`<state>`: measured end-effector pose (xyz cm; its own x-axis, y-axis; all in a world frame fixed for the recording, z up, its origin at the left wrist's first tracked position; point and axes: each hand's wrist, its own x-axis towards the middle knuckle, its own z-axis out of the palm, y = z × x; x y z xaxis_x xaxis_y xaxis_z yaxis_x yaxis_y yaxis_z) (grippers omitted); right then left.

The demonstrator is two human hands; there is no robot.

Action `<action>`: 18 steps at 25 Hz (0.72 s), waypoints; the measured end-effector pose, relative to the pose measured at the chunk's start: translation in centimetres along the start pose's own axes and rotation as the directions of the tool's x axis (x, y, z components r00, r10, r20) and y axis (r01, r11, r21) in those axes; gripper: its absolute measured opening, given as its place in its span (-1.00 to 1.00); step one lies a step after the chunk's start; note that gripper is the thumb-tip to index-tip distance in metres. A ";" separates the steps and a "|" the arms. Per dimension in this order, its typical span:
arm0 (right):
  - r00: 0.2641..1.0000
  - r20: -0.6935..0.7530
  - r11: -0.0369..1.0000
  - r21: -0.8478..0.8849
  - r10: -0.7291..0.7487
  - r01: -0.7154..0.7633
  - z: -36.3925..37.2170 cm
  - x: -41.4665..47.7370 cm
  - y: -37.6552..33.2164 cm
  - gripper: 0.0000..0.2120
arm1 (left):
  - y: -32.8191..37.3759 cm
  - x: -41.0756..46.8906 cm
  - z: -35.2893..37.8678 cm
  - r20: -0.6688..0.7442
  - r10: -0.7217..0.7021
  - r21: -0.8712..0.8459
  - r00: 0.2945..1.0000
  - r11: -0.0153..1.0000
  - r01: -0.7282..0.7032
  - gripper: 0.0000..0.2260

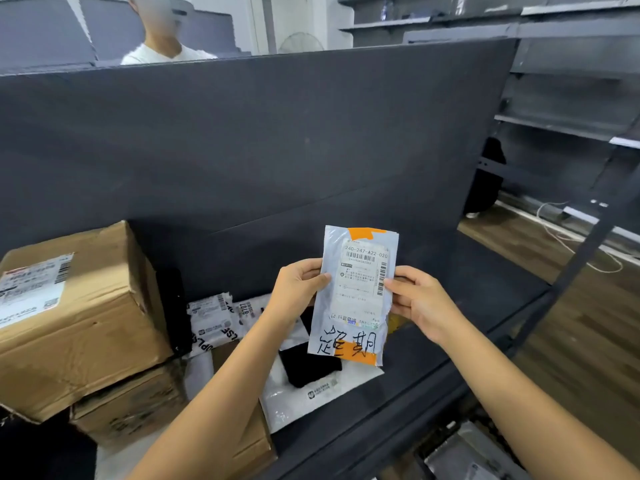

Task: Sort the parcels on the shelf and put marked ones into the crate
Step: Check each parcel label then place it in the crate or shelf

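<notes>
I hold the pale mailer [356, 296] upright, left hand [298, 289] and right hand [420, 303] pinching its edges. Printed barcode label on front. Orange tape top and bottom; black handwritten characters below.

Left hand [298, 289] raised, thumb pinching against curled fingers. Right hand [420, 301] level opposite, same pinch grip.

I'm seeing the parcel [356, 296] showing pale silvery white, with orange tape [367, 233] striping its top and bottom edges, a white label [360, 275] carrying black barcodes, and black handwritten characters [346, 341] running across the lower band. The cardboard boxes [86, 323] are showing brown with white labels, the shelf [450, 341] is reading dark charcoal, and the mailers [211, 320] are showing white with black print.
</notes>
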<state>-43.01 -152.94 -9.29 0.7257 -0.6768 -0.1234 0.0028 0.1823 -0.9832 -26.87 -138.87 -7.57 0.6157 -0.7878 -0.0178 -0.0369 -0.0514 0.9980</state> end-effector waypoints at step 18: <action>0.836 -0.475 0.960 0.174 0.275 -0.217 -27.9 -14.2 7.4 -0.83 | -7.0 -1.6 32.5 0.401 -0.285 0.088 0.871 0.958 0.273 -0.78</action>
<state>-72.44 -161.87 -18.58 0.2805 -0.8543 -0.4376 -0.0352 0.4465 -0.8941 -53.21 -157.22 -16.53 0.2308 -0.9174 -0.3243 0.0637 -0.3184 0.9458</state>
